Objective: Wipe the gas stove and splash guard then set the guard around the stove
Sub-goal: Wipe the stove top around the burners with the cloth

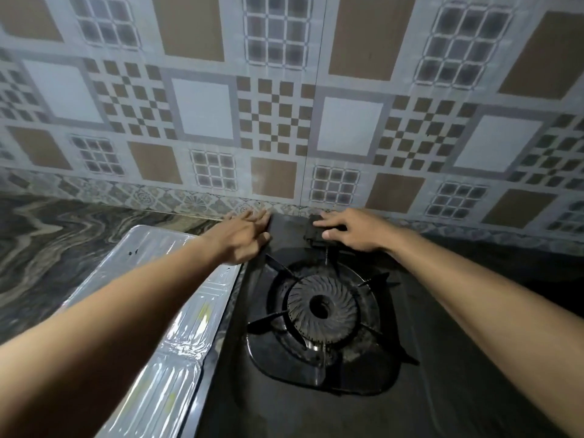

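Two hands (243, 238) (352, 230), straight fingers (330, 216) on stove (316, 409), cloth (311, 239)

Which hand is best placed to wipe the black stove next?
Right. The right hand lies flat on the dark wiping pad at the back edge of the black gas stove. The left hand has no pad; it touches the stove's left corner, beside the shiny silver splash guard.

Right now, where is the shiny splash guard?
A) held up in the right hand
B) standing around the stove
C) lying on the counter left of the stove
C: the silver splash guard lies on the counter along the left edge of the stove, not set around it.
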The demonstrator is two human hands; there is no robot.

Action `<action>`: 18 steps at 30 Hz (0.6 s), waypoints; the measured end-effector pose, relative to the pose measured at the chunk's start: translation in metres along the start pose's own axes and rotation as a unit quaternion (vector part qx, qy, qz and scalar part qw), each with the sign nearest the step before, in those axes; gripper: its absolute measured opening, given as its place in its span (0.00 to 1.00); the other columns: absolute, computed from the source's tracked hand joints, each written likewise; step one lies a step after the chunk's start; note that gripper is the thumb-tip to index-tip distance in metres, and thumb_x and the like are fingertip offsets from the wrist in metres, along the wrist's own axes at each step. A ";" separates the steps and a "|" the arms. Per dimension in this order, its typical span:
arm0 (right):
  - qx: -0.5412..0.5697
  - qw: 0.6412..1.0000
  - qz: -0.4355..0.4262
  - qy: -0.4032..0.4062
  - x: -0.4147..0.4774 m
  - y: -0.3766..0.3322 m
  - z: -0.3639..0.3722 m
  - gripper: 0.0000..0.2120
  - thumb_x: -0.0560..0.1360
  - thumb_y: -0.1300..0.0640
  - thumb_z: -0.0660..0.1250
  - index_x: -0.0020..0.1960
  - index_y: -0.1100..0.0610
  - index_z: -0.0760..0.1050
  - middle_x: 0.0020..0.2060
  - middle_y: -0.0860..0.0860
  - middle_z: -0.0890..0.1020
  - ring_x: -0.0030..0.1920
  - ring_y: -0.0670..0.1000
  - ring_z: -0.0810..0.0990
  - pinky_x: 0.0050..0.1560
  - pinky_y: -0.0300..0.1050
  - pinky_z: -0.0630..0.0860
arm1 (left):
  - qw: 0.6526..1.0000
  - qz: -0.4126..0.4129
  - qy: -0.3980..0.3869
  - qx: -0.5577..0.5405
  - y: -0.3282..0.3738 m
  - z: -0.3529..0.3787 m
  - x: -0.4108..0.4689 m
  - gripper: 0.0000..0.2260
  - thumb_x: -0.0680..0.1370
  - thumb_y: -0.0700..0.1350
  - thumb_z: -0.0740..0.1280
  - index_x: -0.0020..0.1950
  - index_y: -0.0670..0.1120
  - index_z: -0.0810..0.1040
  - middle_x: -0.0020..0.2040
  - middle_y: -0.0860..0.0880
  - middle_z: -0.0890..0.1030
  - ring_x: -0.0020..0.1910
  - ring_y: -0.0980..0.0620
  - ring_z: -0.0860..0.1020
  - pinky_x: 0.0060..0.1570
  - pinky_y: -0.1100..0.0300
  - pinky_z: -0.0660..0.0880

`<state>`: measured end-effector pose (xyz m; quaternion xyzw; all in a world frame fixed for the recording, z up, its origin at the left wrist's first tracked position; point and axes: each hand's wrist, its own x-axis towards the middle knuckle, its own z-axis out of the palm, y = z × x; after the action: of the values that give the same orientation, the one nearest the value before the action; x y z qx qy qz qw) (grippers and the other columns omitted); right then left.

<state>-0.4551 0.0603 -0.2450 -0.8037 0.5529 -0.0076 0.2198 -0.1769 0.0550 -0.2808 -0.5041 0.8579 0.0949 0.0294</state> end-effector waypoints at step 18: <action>0.014 0.985 -0.122 -0.124 0.043 -0.001 -0.003 0.23 0.84 0.57 0.60 0.76 0.44 0.62 0.79 0.44 0.51 0.79 0.46 0.44 0.78 0.51 0.39 | 0.998 -0.030 -0.033 0.038 -0.006 0.004 0.003 0.31 0.83 0.61 0.44 0.80 0.49 0.37 0.78 0.50 0.35 0.79 0.47 0.38 0.76 0.39 0.40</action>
<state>-0.4384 0.0209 -0.2517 -0.8567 0.4186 0.0577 0.2958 -0.1731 0.0508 -0.2862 -0.5251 0.8438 0.0776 0.0793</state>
